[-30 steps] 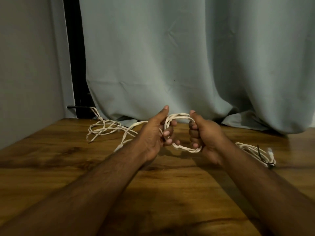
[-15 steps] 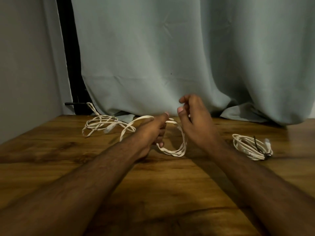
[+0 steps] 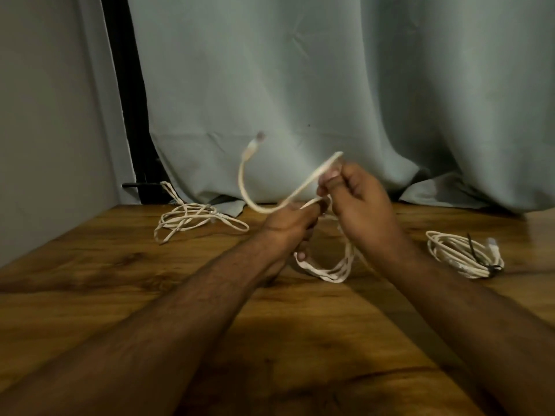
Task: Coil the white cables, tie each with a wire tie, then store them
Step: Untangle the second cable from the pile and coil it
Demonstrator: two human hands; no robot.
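**Free tail arcs up and left of the hands, coil hangs below them**

The left hand [image 3: 292, 226] grips the top of a half-wound cable coil [image 3: 333, 267], its fingers curled round the bunched turns; one fingertip shows under the coil's left side. The coil hangs from that grip, and its lowest turns sit at or just above the surface [image 3: 150, 295]; contact cannot be told. The right hand [image 3: 357, 199] is just beside the left, a little higher and farther from the person, with thumb and fingers pinching a doubled stretch of the same cable.

The relation that matters is the free tail [image 3: 244, 187]. It leaves the hands at the left hand's thumb, dips to the left, then curves up to a blurred plug [image 3: 255, 142] well above the surface, in front of the curtain [image 3: 300, 70]. Its long axis thus runs up and to the left, away from the coil. The left hand is nearer the tail, but it is occupied holding the coil; the right hand already has a bend of the cable in its pinch. The likely next move is for the right hand to bring the tail over as the last turn.

A loose, uncoiled cable [image 3: 192, 219] lies far left near the curtain. A finished coil [image 3: 462, 253] with a dark tie [image 3: 477, 255] lies on the right, well apart from both hands.
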